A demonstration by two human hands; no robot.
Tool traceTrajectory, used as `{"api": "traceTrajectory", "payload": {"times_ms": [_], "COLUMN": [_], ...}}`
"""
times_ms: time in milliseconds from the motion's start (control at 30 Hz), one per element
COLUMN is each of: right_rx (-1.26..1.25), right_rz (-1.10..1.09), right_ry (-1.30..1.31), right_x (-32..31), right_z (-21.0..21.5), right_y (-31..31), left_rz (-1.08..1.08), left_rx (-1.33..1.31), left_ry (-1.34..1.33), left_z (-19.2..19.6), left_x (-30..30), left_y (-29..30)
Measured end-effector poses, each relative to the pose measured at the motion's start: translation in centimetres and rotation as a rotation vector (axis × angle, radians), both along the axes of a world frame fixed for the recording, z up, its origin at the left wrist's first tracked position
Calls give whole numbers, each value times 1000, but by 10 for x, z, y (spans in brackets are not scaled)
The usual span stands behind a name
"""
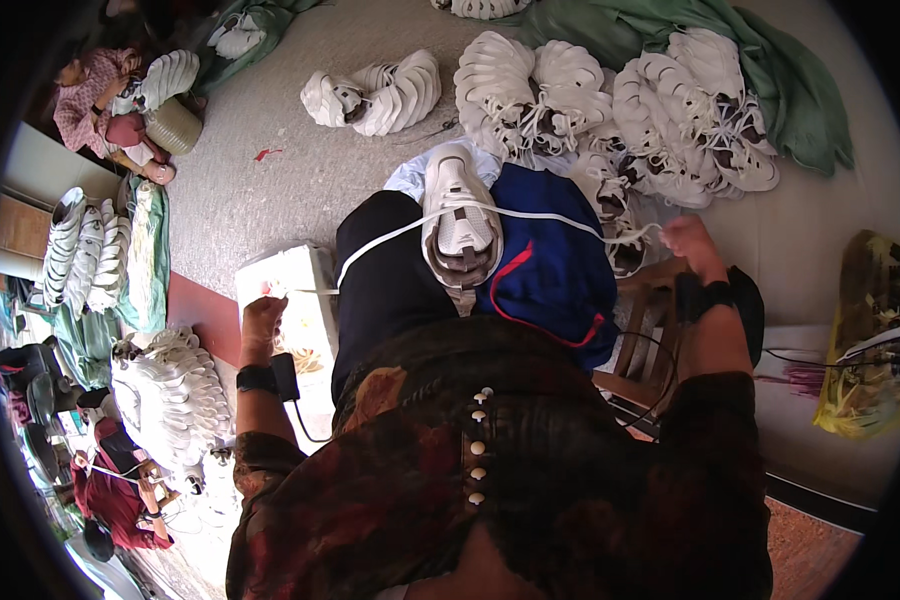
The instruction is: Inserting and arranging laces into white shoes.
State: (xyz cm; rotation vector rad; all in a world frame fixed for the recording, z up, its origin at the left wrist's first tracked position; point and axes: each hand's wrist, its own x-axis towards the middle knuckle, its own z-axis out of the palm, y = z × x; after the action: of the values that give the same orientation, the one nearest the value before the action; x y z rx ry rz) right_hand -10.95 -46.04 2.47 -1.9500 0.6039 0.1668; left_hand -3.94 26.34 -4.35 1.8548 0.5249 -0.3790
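Left hand (pixel 262 316) and right hand (pixel 690 242) each pinch a white lace (pixel 545 214), stretched across the shoe (pixel 463 230) on the lap (pixel 395 270). Beyond, rough grey floor (pixel 240 170) holds heaped white shoes (pixel 495 80) beside green sheeting (pixel 795 95); far left, a person (pixel 95 100) sits.

Your shoe (pixel 460 245) shows a matt white upper with mesh-like texture and smoother panels. The white lace (pixel 550 214) you hold looks like woven textile, flat and without gloss. Across your lap, the blue cloth (pixel 560 265) is matt and softly creased, its red trim (pixel 515 263) smooth. Your black trousers (pixel 395 250) are dull fabric; your patterned blouse (pixel 370 490) is soft cloth with glossy buttons (pixel 478 448). The grey floor (pixel 240 200) appears rough and concrete-like. The stool (pixel 645 345) beside you is wood. The yellow bag (pixel 855 395) is thin, shiny, crumpled plastic.
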Motion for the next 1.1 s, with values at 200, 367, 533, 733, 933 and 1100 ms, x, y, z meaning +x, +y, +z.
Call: {"api": "traceTrajectory", "payload": {"times_ms": [200, 367, 533, 733, 933, 1100], "right_rx": [456, 146, 70, 9, -749, -351], "right_rz": [551, 261, 152, 262, 359, 300], "right_ry": [-179, -484, -492, -372, -531, -371], "right_x": [93, 123, 123, 124, 114, 122], "right_z": [-1, -53, -52, -42, -34, -36], "right_y": [202, 243, 249, 253, 279, 262], "left_rz": [-568, -471, -458, -462, -481, -475], "left_rx": [-500, -440, -467, -451, -415, -383], "left_ry": [33, -111, -204, -231, -243, -253], "left_z": [74, 44, 39, 39, 40, 42], "left_x": [49, 74, 69, 67, 65, 62], "left_y": [-203, -248, -250, -248, -251, -251]}}
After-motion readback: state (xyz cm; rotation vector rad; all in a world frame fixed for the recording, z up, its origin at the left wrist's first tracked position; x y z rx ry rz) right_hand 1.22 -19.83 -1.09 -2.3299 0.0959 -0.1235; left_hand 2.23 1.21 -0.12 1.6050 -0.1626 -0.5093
